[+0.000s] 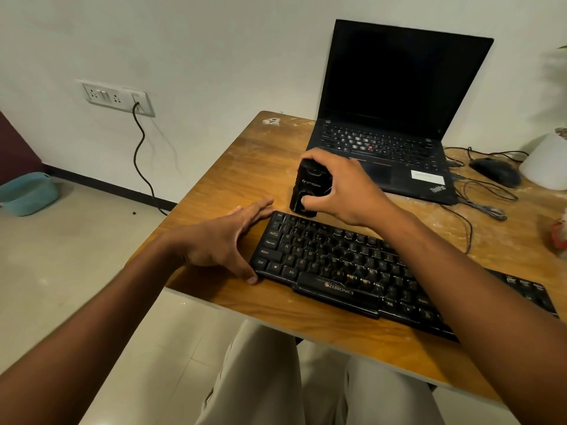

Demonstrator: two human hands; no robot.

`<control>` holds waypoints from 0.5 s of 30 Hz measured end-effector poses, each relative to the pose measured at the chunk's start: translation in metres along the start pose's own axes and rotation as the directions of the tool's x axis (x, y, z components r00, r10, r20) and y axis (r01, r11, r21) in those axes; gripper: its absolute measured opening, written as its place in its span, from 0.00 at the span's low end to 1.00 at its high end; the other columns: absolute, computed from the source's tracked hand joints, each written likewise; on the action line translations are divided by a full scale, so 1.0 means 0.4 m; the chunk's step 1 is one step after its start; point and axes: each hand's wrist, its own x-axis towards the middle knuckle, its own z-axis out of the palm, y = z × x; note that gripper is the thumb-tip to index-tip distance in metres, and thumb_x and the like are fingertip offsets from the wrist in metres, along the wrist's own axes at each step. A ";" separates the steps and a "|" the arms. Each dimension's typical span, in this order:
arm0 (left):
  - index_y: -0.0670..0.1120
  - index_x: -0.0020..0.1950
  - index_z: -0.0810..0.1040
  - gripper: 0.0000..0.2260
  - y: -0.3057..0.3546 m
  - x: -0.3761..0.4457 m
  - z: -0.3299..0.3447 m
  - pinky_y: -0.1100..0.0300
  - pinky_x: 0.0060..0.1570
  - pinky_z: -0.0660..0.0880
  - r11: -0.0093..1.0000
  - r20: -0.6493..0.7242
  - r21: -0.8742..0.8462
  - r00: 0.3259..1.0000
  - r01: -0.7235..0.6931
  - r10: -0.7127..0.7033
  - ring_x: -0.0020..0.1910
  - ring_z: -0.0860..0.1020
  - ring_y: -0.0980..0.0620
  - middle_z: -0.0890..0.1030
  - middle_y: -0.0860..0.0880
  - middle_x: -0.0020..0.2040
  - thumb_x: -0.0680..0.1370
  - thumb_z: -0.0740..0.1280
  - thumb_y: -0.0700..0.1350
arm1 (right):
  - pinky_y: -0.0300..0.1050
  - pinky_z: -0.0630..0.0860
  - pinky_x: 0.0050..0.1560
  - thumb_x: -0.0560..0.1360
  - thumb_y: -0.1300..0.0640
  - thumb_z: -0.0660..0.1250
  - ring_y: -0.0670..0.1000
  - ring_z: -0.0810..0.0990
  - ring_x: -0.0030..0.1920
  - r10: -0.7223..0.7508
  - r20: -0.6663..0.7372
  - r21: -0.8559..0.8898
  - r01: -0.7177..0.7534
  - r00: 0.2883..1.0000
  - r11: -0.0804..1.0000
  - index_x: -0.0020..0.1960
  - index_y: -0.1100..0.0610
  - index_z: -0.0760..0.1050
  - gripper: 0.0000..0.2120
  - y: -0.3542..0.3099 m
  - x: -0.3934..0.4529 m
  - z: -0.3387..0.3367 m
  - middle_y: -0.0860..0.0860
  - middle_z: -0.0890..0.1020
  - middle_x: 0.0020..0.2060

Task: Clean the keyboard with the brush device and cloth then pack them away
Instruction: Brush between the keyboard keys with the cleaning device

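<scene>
My right hand (340,191) grips the black boxy brush device (310,187) upright behind the black plastic keyboard (352,268). My left hand (221,243), fingers spread and empty, braces the keyboard's left end near the wooden table's (245,167) left edge.

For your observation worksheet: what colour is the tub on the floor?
Light blue tub, seen in the head view, far left beside the wall.

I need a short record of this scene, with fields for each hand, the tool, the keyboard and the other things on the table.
left hand: open, flat at keyboard's left edge
right hand: grips brush device
brush device: black, upright, above keyboard's top-left corner
keyboard: black, on wooden table
behind: open laptop, screen dark; mouse
cloth: not visible
</scene>
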 end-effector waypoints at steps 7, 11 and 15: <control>0.74 0.79 0.41 0.65 0.005 -0.001 0.001 0.37 0.80 0.55 1.000 -0.010 0.008 1.000 0.014 -0.014 0.84 0.50 0.44 0.55 0.62 0.83 0.59 0.87 0.57 | 0.47 0.81 0.45 0.67 0.61 0.79 0.52 0.81 0.51 0.072 0.085 0.034 -0.075 0.994 0.997 0.61 0.47 0.73 0.27 0.002 0.003 -0.001 0.48 0.80 0.49; 0.75 0.79 0.41 0.65 0.006 -0.003 0.001 0.37 0.81 0.54 1.000 -0.005 0.009 1.000 0.023 -0.023 0.84 0.50 0.44 0.54 0.63 0.83 0.59 0.87 0.57 | 0.52 0.82 0.46 0.65 0.61 0.80 0.53 0.81 0.50 0.081 0.053 0.046 -0.083 0.995 0.995 0.58 0.46 0.72 0.28 -0.005 0.016 -0.017 0.49 0.81 0.50; 0.74 0.80 0.41 0.66 0.006 -0.002 0.001 0.36 0.80 0.55 1.000 -0.014 0.005 1.000 0.019 -0.019 0.83 0.51 0.44 0.56 0.61 0.83 0.59 0.87 0.56 | 0.49 0.82 0.48 0.67 0.61 0.80 0.52 0.81 0.52 0.074 0.081 0.130 -0.084 0.994 0.988 0.58 0.47 0.73 0.25 -0.013 0.009 -0.021 0.49 0.81 0.51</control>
